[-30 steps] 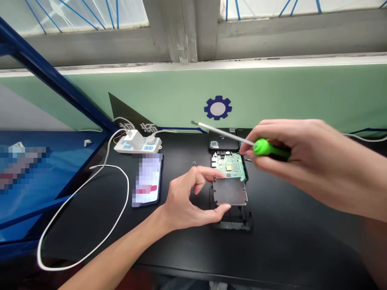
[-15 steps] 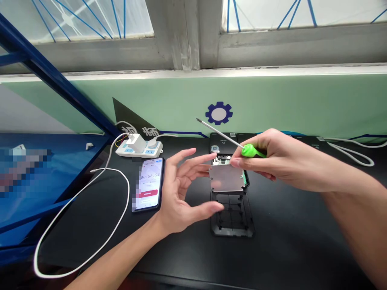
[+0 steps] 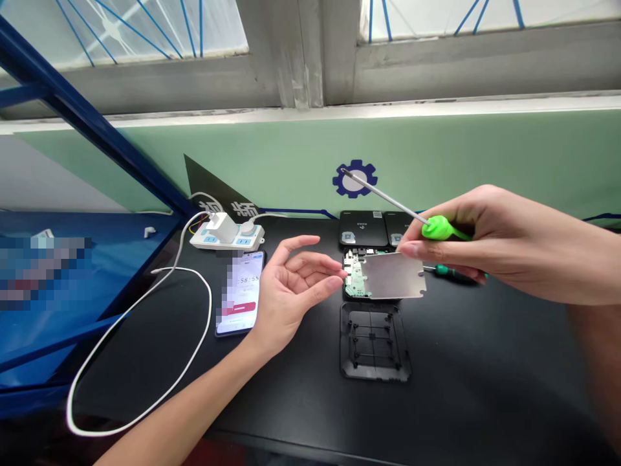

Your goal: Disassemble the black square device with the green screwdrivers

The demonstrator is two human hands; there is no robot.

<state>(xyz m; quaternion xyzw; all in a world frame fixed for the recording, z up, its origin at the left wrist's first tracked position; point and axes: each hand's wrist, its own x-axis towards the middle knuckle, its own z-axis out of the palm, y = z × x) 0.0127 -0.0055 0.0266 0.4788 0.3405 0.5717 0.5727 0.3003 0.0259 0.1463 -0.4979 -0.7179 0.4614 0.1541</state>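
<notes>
My right hand point(image 3: 490, 249) grips a screwdriver point(image 3: 436, 228) with a bright green handle, its shaft pointing up and left. The same hand pinches the top edge of a thin silver metal plate point(image 3: 395, 277) between thumb and finger. Behind the plate's left side lies an opened black device with a green circuit board point(image 3: 356, 281), partly covered from view. My left hand point(image 3: 284, 291) is open, fingers curved and thumb apart, with its fingertips at the device's left edge. Just in front of the device rests a black ribbed plastic cover point(image 3: 376, 373), inner side up.
A lit phone point(image 3: 237, 307) lies behind my left wrist. Beyond it stands a white power strip point(image 3: 226, 242), with a looped white cable point(image 3: 209, 310) at left. Black boxes point(image 3: 363, 228) line the wall. Another screwdriver point(image 3: 442, 270) lies right of the device.
My right hand has moved right with the screwdriver and the metal plate, uncovering the circuit board's left part. My left thumb has come up closer to the fingers.
</notes>
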